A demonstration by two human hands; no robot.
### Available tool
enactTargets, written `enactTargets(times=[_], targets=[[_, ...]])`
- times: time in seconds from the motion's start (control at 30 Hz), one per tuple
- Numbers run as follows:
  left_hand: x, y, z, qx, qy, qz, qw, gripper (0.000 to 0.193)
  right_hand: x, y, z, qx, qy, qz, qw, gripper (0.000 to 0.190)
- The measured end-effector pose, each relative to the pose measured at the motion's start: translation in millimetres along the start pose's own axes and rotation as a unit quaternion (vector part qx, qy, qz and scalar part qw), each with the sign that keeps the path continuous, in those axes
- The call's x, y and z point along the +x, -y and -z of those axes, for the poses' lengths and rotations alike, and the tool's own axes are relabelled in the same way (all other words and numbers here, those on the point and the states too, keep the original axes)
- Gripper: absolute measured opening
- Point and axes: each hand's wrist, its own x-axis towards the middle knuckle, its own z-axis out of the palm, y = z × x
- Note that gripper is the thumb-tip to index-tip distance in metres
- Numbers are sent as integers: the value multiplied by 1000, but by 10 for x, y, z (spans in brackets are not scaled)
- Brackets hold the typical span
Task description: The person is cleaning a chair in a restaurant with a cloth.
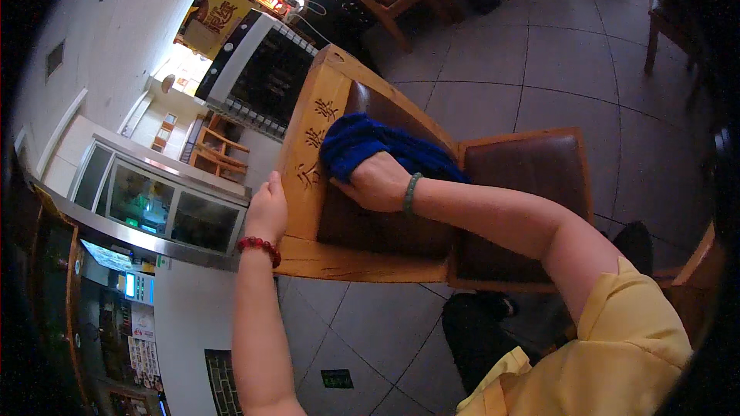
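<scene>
A wooden chair with dark brown leather-like padding stands before me, its backrest [298,208] towards the left and its seat [520,185] towards the right. Characters are carved in the top rail. My right hand [378,182], with a green bead bracelet at the wrist, holds a bunched blue cloth [361,138] against the backrest padding, beside the carving. The cloth's loose end trails towards the seat. My left hand [269,208], with a red bead bracelet, grips the outer edge of the top rail; part of its fingers is hidden.
Grey floor tiles [480,104] surround the chair. A black and white appliance [269,69] stands beyond the backrest. Other wooden chairs [393,0] are at the top and right. Sliding glass windows [173,202] and a lit screen [107,254] lie at the left.
</scene>
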Motion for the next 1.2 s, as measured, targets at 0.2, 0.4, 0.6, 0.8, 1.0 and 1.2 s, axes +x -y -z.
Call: enactTargets(times=[0.2, 0.4, 0.6, 0.8, 1.0, 1.2], targets=[[19, 136, -39, -17, 4, -9, 1000, 63, 450, -110, 59, 8, 92, -297, 950, 37], [22, 69, 3, -12, 4, 4, 1000, 63, 699, -685, 21, -65, 38, -334, 940, 38], [-52, -60, 42, -22, 7, 13, 1000, 63, 768, -378, -20, -4, 117, -312, 943, 41], [-32, -8, 19, -22, 3, 9, 1000, 61, 884, -370, -99, 15, 47, -236, 970, 37], [-35, 31, 14, -10, -2, 0, 1000, 60, 1420, -1027, -101, -47, 2, -347, 937, 39], [-107, -108, 37, -6, -6, 7, 1000, 57, 1599, -1201, 195, -197, 159, -221, 942, 46]])
